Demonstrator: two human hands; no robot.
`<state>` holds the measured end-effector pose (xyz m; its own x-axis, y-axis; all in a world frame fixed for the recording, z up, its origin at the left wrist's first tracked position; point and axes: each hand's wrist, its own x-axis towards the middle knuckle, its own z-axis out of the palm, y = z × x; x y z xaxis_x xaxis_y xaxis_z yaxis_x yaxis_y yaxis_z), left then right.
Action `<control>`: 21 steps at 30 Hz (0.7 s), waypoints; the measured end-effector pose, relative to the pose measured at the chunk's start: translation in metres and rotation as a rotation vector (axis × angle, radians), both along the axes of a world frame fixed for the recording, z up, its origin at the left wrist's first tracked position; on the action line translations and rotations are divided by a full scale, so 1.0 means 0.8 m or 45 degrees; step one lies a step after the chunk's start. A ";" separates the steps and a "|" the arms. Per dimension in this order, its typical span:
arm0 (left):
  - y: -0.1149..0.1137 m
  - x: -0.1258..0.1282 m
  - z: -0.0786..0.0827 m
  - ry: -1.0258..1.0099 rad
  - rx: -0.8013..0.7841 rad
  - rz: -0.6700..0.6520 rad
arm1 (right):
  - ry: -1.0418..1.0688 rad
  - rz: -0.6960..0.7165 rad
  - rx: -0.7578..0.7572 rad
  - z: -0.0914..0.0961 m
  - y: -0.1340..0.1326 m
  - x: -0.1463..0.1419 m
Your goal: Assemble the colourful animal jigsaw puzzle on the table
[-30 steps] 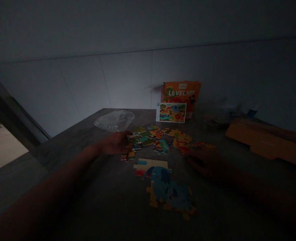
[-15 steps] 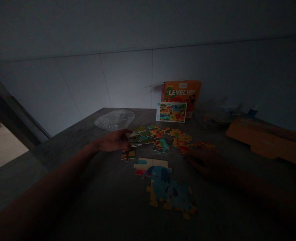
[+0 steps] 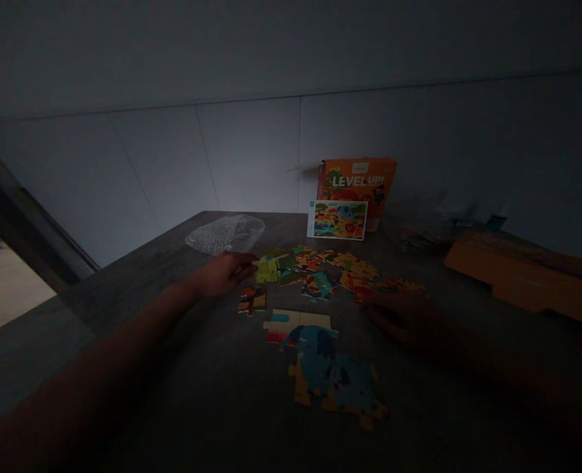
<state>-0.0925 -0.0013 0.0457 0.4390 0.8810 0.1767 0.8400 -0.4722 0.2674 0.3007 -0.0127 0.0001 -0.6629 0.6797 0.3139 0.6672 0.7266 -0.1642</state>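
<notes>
The scene is very dark. My left hand (image 3: 224,272) reaches to the left end of a heap of loose puzzle pieces (image 3: 320,269) and pinches a yellow-green piece (image 3: 266,270), lifted slightly off the heap. My right hand (image 3: 402,318) lies on the table just below the right end of the heap; its fingers are too dark to read. A joined section showing a blue elephant (image 3: 328,371) lies nearer to me, between my arms. One separate piece (image 3: 252,299) lies below my left hand.
An orange puzzle box (image 3: 357,184) stands against the wall, with a picture card (image 3: 337,220) leaning on it. A clear plastic bag (image 3: 224,233) lies at the back left. A flat cardboard piece (image 3: 522,276) lies at right. The grey table's (image 3: 123,276) left edge drops to the floor.
My left hand has drawn a yellow-green piece up out of the heap's left end. My right hand has stayed in place.
</notes>
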 end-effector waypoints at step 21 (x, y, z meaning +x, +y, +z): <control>0.004 0.010 -0.006 -0.620 -0.354 0.175 | -0.008 0.007 -0.003 -0.004 0.003 0.002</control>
